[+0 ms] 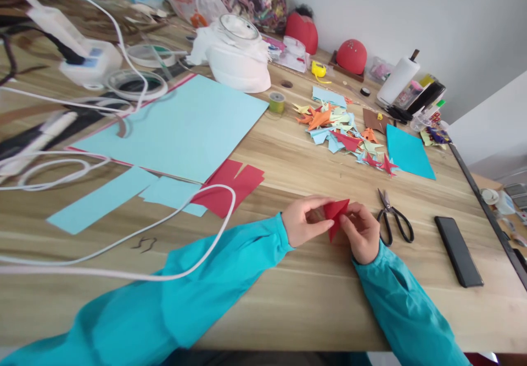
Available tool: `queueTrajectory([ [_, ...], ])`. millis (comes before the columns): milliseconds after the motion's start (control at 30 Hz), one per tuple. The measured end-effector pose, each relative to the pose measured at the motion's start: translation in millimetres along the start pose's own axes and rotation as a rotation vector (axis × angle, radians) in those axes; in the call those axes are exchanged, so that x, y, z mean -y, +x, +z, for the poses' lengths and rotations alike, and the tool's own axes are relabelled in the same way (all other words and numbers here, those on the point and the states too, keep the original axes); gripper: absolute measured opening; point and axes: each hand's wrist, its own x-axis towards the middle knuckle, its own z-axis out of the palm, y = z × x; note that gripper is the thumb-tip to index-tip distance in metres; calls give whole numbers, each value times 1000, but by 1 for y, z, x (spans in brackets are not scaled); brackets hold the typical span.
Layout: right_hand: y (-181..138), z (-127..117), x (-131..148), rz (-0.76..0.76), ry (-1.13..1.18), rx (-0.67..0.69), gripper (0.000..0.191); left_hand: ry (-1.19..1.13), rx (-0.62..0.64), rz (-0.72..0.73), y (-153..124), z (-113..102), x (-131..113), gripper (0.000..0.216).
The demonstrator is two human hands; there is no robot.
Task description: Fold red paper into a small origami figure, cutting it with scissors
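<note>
A small piece of folded red paper (pixel 336 212) with pointed corners is held just above the wooden table. My left hand (pixel 307 220) pinches its left side between thumb and fingers. On the other side, my right hand (pixel 362 231) grips the paper's right edge, thumb in front. Black-handled scissors (pixel 389 212) lie right of my right hand, blades pointing away. Beyond both hands is a pile of folded paper shapes (pixel 341 130) in orange, red, pale blue and pale yellow. Cut red paper (pixel 234 187) lies left of my left hand.
Large pale blue sheets (pixel 181 124) and blue strips (pixel 102 198) cover the left. A white cable (pixel 228 212) loops over my left sleeve. A phone (pixel 458 251) lies at right, a bright blue sheet (pixel 409 151) farther back, and a thread spool (pixel 276 101) near the middle.
</note>
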Motion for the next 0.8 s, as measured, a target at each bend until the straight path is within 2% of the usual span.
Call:
queueTrajectory([
  [133,0,3,-2,10,-106,70,15,26,-7,61,-7,4,-3,42],
  [300,0,0,-3,-87,-162,-37,11,-250,43,52,-7,3,-2,43],
  [400,-1,-2,0,-212,-272,-41,16,-490,74,-75,-2,0,-5,49],
  [500,-2,-3,6,-389,-392,-29,22,-659,-14,-288,-1,2,-10,48],
  [567,-3,-2,9,-507,-451,-15,26,-672,-54,-384,-2,6,-12,47],
  [633,-3,-2,10,-564,-482,0,28,-619,-55,-397,-3,9,-12,48],
  [800,-4,-1,9,-533,-520,-59,27,-505,-37,-329,-3,10,-10,43],
])
